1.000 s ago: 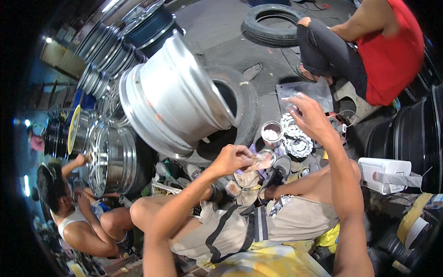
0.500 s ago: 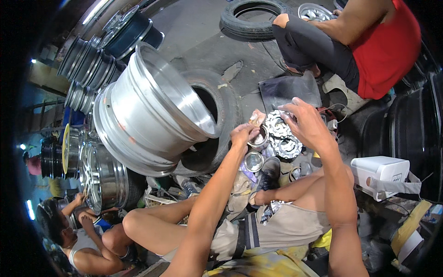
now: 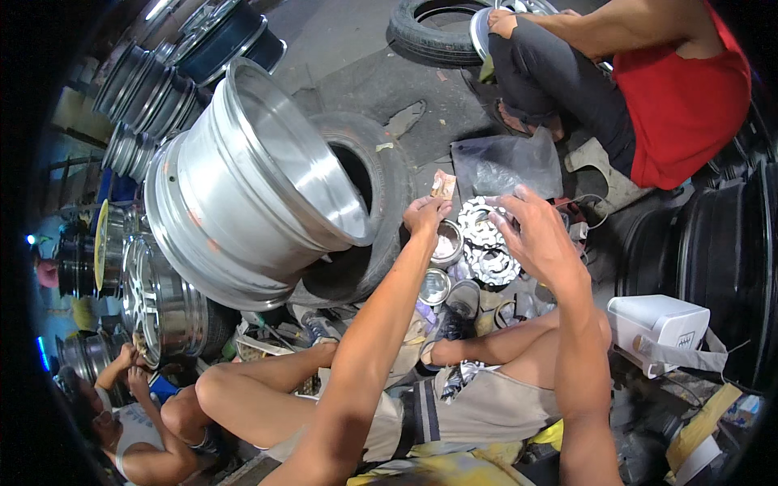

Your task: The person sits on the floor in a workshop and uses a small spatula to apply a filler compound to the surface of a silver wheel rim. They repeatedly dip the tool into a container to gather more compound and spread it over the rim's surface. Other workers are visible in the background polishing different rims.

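My left hand (image 3: 427, 215) pinches a small orange-pink sheet (image 3: 442, 185) with a whitish patch on it. My fingers partly cover its lower edge. Just below that hand stands an open round tin (image 3: 447, 243) with pale material inside, and a second tin (image 3: 435, 286) is nearer to me. My right hand (image 3: 539, 239) hovers with fingers apart beside a silver patterned piece (image 3: 496, 265) with scalloped edges, lying on the ground. Nothing shows in that hand. To the left, a large bare metal wheel rim (image 3: 235, 186) leans on a black tyre (image 3: 397, 162).
A person in a red top (image 3: 681, 105) sits at the upper right beside a tyre (image 3: 433, 32). Another person (image 3: 138, 429) is at the lower left by a chrome wheel (image 3: 174, 304). Dark rims (image 3: 701, 267) and a white box (image 3: 660, 324) stand right.
The whole view has shifted slightly. My left hand has moved up a little from the tin with the sheet. My right hand stays raised. The person in red has shifted the wheel at their knees.
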`<state>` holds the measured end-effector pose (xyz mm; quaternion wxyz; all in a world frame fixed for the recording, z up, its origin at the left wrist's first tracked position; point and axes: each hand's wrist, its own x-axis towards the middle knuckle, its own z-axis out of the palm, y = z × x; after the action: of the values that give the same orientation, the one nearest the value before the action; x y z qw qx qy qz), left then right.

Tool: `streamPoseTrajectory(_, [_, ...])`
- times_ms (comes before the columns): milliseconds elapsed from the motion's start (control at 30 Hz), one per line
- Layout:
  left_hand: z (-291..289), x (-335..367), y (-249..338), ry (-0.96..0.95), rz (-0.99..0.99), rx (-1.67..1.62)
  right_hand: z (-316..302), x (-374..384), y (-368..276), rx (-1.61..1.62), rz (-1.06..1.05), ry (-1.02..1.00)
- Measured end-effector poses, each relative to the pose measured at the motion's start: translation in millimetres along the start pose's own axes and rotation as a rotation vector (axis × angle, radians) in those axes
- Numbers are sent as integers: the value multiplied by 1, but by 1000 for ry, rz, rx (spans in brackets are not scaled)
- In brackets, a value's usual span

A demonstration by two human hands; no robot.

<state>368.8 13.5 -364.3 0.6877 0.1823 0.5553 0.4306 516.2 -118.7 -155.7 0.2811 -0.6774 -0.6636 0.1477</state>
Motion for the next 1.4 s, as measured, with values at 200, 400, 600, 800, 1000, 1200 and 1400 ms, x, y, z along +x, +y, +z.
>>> streamPoseTrajectory(200, [19,33,-12,97,-21,60,-7,4,2,13,67,-16])
streamPoseTrajectory(400, [27,68,-17,201,-137,-2,-10,7,0,19,106,-55])
streamPoseTrajectory(600, [-5,24,-13,-158,-40,113,2,4,20,-45,-12,27])
streamPoseTrajectory(800, [-110,-55,21,-576,-170,824,-2,3,5,8,35,-106])
streamPoseTrajectory(1000, [-249,-70,2,-328,-437,1645,16,-9,-3,-82,-57,-136])
streamPoseTrajectory(1200, [-346,-82,-79,62,-128,1444,35,-7,-15,-100,-72,-273])
streamPoseTrajectory(1400, [-298,-95,-70,-2,-205,966,59,-15,-16,-57,-79,-381])
